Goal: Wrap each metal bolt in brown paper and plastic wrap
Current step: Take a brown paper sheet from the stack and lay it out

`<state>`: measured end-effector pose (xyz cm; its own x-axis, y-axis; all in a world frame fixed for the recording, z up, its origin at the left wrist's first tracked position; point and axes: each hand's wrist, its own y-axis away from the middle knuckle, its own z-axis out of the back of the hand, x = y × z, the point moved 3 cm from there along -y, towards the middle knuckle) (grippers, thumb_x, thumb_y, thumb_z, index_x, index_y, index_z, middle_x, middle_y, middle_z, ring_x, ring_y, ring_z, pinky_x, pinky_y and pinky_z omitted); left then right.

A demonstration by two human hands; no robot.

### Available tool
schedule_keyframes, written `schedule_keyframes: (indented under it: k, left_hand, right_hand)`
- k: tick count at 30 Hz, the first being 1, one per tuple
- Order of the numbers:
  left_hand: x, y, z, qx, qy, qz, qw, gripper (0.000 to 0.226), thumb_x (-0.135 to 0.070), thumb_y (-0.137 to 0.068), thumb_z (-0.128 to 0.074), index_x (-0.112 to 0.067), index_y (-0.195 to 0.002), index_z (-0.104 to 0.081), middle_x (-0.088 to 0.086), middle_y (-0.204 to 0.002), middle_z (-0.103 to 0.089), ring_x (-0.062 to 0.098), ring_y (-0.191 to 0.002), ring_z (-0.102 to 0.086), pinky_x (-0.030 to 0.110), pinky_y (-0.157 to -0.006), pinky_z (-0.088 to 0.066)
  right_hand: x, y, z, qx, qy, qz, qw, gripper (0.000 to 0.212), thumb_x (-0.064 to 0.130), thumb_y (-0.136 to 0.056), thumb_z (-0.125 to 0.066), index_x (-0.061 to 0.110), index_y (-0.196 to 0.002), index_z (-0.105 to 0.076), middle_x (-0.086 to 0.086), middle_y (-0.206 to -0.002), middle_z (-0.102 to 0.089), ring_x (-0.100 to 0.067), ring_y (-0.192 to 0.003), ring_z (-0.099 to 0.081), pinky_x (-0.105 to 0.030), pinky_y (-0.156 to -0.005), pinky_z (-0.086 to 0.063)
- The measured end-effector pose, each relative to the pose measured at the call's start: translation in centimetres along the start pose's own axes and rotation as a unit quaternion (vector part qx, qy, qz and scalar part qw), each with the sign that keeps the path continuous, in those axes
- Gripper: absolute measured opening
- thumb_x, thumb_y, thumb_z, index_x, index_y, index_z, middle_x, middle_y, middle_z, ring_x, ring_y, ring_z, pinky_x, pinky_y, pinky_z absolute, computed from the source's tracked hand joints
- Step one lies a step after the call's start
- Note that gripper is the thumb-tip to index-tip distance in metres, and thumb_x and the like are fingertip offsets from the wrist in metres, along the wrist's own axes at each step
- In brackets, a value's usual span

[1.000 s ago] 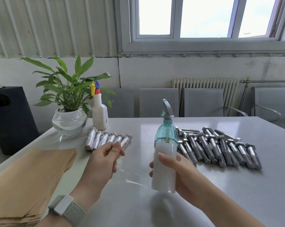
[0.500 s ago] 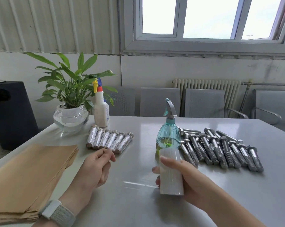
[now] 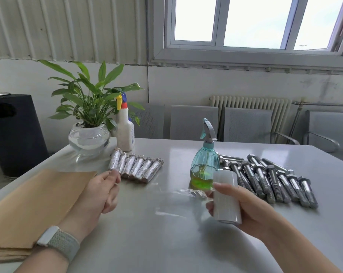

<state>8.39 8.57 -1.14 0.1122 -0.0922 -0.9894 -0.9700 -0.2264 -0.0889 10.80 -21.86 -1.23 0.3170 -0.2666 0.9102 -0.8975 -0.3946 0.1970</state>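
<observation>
My right hand grips a white roll of plastic wrap upright above the table. My left hand pinches the free end of the clear film, which stretches between both hands low over the tabletop. A crinkled, shiny wrapped piece lies just left of the roll; I cannot tell if it is a bolt. Several bare metal bolts lie in a row at the right. Several wrapped bolts lie side by side behind my left hand. A stack of brown paper sits at the left.
A teal spray bottle with green liquid stands behind the roll. A white spray bottle and a plant in a glass bowl stand at the back left. A black bin is beyond the table's left edge.
My left hand has drawn away to the left and the roll has shifted right and lower, so more film is stretched out. The crinkled piece by the roll has come into sight.
</observation>
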Motion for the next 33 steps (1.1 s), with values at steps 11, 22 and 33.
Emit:
schedule_keyframes:
  k: [11, 22, 33]
  left_hand:
    - [0.7, 1.1, -3.9, 0.090, -0.118, -0.070, 0.986, 0.046, -0.053, -0.089, -0.057, -0.009, -0.094, -0.065, 0.005, -0.063, -0.064, 0.017, -0.050, -0.057, 0.022, -0.040, -0.036]
    - [1.4, 3.1, -5.5, 0.309, -0.294, -0.083, 0.901, 0.043, -0.048, -0.071, -0.079, -0.036, -0.110, -0.067, -0.011, -0.102, -0.072, -0.001, -0.081, -0.063, 0.005, -0.067, -0.040]
    - [1.6, 2.8, -5.5, 0.270, -0.322, -0.115, 0.900, 0.007, -0.027, -0.090, -0.068, -0.022, -0.085, -0.071, -0.014, -0.075, -0.065, -0.004, -0.062, -0.053, 0.008, -0.062, -0.038]
  right_hand:
    - [1.2, 1.3, -1.2, 0.088, 0.009, -0.082, 0.993, 0.057, 0.028, -0.062, -0.090, 0.005, -0.107, -0.065, -0.018, -0.084, -0.061, -0.032, -0.064, -0.059, -0.038, -0.059, -0.053]
    - [2.0, 2.3, -2.1, 0.116, -0.001, -0.060, 0.991, 0.058, 0.029, -0.059, -0.091, 0.005, -0.106, -0.066, -0.020, -0.086, -0.060, -0.031, -0.064, -0.059, -0.038, -0.057, -0.053]
    - [2.9, 2.4, -0.4, 0.100, 0.007, -0.043, 0.994, 0.059, 0.032, -0.056, -0.093, 0.008, -0.105, -0.072, -0.021, -0.091, -0.064, -0.030, -0.064, -0.061, -0.037, -0.059, -0.054]
